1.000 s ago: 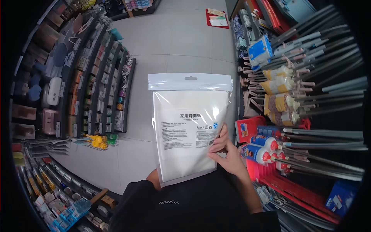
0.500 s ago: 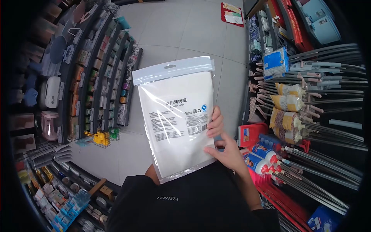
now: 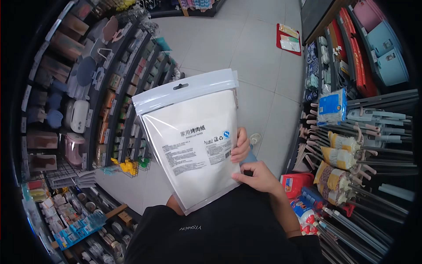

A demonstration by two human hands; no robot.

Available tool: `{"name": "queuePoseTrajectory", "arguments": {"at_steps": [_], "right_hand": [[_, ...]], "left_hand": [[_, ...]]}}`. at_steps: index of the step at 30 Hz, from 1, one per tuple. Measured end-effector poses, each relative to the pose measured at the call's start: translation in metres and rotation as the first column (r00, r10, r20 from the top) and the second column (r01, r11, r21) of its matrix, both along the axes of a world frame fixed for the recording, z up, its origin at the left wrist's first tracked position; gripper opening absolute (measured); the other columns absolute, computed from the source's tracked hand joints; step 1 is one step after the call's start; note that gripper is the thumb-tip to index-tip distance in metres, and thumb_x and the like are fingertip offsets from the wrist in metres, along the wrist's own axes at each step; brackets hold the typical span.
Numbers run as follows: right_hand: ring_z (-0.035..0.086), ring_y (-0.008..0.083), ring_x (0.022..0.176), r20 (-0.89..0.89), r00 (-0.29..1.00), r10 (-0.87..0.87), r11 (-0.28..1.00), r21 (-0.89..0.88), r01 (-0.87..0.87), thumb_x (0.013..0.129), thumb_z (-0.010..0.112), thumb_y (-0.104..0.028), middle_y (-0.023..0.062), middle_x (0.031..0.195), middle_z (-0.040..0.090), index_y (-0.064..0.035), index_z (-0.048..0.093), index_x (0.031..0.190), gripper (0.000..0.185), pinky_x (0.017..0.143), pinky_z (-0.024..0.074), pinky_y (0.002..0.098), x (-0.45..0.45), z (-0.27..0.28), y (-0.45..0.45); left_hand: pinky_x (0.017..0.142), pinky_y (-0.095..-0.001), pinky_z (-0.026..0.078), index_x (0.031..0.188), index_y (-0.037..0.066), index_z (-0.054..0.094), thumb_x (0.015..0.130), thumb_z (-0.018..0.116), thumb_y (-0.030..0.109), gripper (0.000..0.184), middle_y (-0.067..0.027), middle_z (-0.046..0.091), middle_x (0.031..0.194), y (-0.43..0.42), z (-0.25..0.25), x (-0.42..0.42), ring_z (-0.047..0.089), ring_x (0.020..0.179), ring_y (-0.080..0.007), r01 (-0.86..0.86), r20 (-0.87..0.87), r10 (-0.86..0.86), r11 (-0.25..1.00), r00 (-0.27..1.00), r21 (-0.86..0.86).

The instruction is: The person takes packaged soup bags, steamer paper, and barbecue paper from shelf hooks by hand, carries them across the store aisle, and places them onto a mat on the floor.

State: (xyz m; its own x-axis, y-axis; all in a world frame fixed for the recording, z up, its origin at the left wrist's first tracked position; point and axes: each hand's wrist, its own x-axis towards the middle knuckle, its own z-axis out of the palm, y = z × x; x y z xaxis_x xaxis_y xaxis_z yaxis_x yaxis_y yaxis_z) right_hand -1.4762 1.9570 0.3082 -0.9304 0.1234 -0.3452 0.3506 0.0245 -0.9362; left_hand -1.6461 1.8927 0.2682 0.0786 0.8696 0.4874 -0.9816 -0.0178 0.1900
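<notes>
A clear plastic pack of barbecue paper [image 3: 198,171], white with printed text, is held up in front of my black shirt. Its hanging strip with a slot is at the top, and the pack tilts slightly. My left hand [image 3: 240,145] reaches behind the pack, its fingers wrapped round the right edge; the palm and thumb are hidden. Below those fingers, my right hand [image 3: 259,177] pinches the lower right edge, thumb at the front and index finger bent.
Stocked shelves [image 3: 103,97] run along the left. Mop heads [image 3: 336,176] and long poles stick out on the right, below light blue bins [image 3: 391,61]. A red tray [image 3: 288,40] with packets is on the tiled floor [image 3: 228,39] ahead. A light-coloured shoe [image 3: 255,139] shows beyond the pack.
My view has turned, so the shelves and mops sit further right and lower. The pack has shifted left in view and leans a little more. Both hands keep their hold.
</notes>
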Motion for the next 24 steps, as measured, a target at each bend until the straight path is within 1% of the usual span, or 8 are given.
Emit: {"name": "queuePoseTrajectory", "arguments": {"at_steps": [5,8,11,14,17,20,24], "right_hand": [[0.038,0.0122,0.044,-0.086,0.996,0.031,0.993,0.117,-0.021,0.082,0.067,-0.034,0.0065,0.048,0.046,-0.0003,0.057,0.063,0.04,0.045,0.0315,0.0285,-0.022,0.004,0.08],[0.042,0.0151,0.043,-0.113,0.993,0.032,0.99,0.139,-0.016,0.081,0.067,-0.037,0.0084,0.049,0.048,-0.0012,0.06,0.064,0.04,0.045,0.0333,0.029,-0.03,0.005,0.125],[0.046,0.0166,0.044,-0.052,0.998,0.041,0.986,0.161,-0.033,0.08,0.067,-0.038,0.0081,0.05,0.05,-0.0015,0.062,0.065,0.04,0.046,0.0349,0.029,-0.038,0.003,0.177],[0.048,0.0179,0.045,-0.049,0.998,0.03,0.985,0.174,-0.021,0.079,0.068,-0.038,0.0081,0.051,0.051,-0.0017,0.063,0.066,0.039,0.047,0.0359,0.0294,-0.046,-0.002,0.218],[0.049,0.0189,0.046,0.001,0.999,0.042,0.988,0.151,-0.042,0.079,0.068,-0.038,0.0083,0.051,0.052,-0.0018,0.062,0.066,0.039,0.048,0.0367,0.0301,-0.06,-0.003,0.247],[0.048,0.0188,0.046,-0.018,0.999,-0.027,0.989,0.147,0.03,0.079,0.068,-0.038,0.0082,0.051,0.052,-0.0018,0.061,0.064,0.04,0.048,0.0368,0.0304,-0.077,-0.01,0.271],[0.048,0.0168,0.046,0.026,0.996,-0.089,0.985,0.15,0.084,0.079,0.068,-0.036,0.0081,0.05,0.051,-0.0012,0.058,0.062,0.04,0.048,0.0363,0.03,-0.107,-0.02,0.312]], "left_hand": [[0.055,-0.0284,0.042,0.093,0.001,0.042,0.088,0.053,0.047,0.048,-0.0062,0.046,0.075,0.079,0.015,-0.025,0.049,0.064,-0.0181,0.057,-0.11,-0.063,0.997,0.992,-0.054],[0.053,-0.0283,0.043,0.095,0.0,0.043,0.089,0.053,0.047,0.049,-0.0069,0.046,0.074,0.132,0.011,-0.033,0.05,0.063,-0.0183,0.106,-0.096,-0.105,0.994,0.99,0.007],[0.055,-0.0291,0.045,0.096,-0.001,0.043,0.09,0.053,0.045,0.047,-0.0072,0.046,0.075,0.186,0.002,-0.041,0.051,0.065,-0.019,0.154,-0.08,-0.151,0.987,0.985,0.035],[0.056,-0.0294,0.045,0.097,-0.001,0.043,0.09,0.054,0.043,0.046,-0.0076,0.047,0.075,0.228,-0.012,-0.047,0.051,0.066,-0.0196,0.174,-0.052,-0.17,0.982,0.984,0.068],[0.057,-0.0298,0.045,0.098,-0.001,0.042,0.09,0.054,0.043,0.046,-0.0078,0.047,0.075,0.252,-0.009,-0.061,0.052,0.067,-0.0199,0.163,-0.06,-0.164,0.986,0.985,-0.016],[0.057,-0.03,0.045,0.098,-0.001,0.042,0.089,0.054,0.042,0.046,-0.0078,0.047,0.075,0.287,-0.023,-0.077,0.052,0.067,-0.02,0.209,0.026,-0.209,0.978,0.977,0.018],[0.057,-0.0307,0.046,0.1,-0.001,0.042,0.089,0.054,0.043,0.047,-0.0087,0.047,0.076,0.34,-0.048,-0.108,0.053,0.068,-0.0213,0.296,0.044,-0.298,0.954,0.953,0.058]]}}
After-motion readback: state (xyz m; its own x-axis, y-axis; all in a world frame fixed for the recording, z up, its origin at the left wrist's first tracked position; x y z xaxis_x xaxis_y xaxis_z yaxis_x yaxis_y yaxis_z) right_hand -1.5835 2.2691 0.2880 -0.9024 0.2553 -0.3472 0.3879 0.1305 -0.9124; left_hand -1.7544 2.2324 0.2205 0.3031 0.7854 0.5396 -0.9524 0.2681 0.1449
